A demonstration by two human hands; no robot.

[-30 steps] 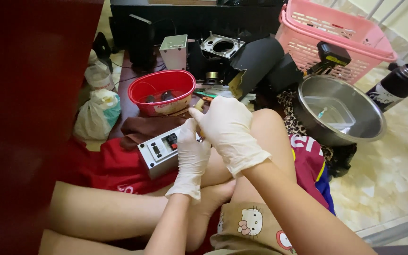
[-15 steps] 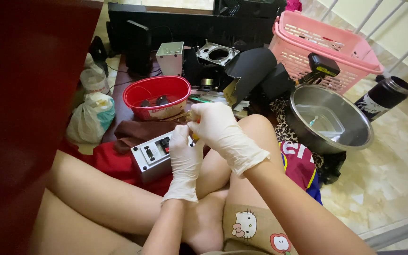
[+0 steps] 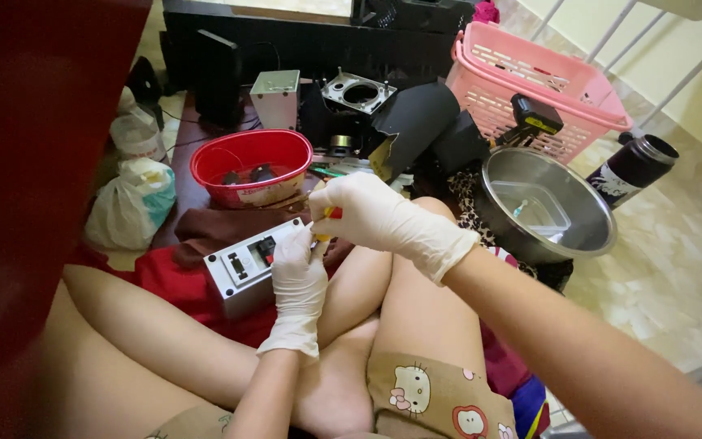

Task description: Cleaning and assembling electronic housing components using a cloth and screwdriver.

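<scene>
Here, a big dark red shape fills the left side of the view and hides what is behind it. The tool (image 3: pixel 328 219) in the right hand (image 3: pixel 367 213) is mostly covered: only a small yellow and red part of its handle shows between the gloved fingers, and its tip cannot be seen. The right hand is closed around this handle, with the forearm coming in from the lower right, over the knee. The left hand (image 3: pixel 298 272), also in a white glove, comes up from below with the wrist bent; its fingers rest closed on the near edge of the grey box (image 3: pixel 247 267). The box lies tilted on a red cloth (image 3: pixel 180 284) on the lap, just in front of the hands. Beyond it stands a red bowl (image 3: pixel 251 167) with small dark parts inside, hard to make out. A steel bowl (image 3: pixel 546 207) sits to the right, near a pink basket (image 3: pixel 534 85).
</scene>
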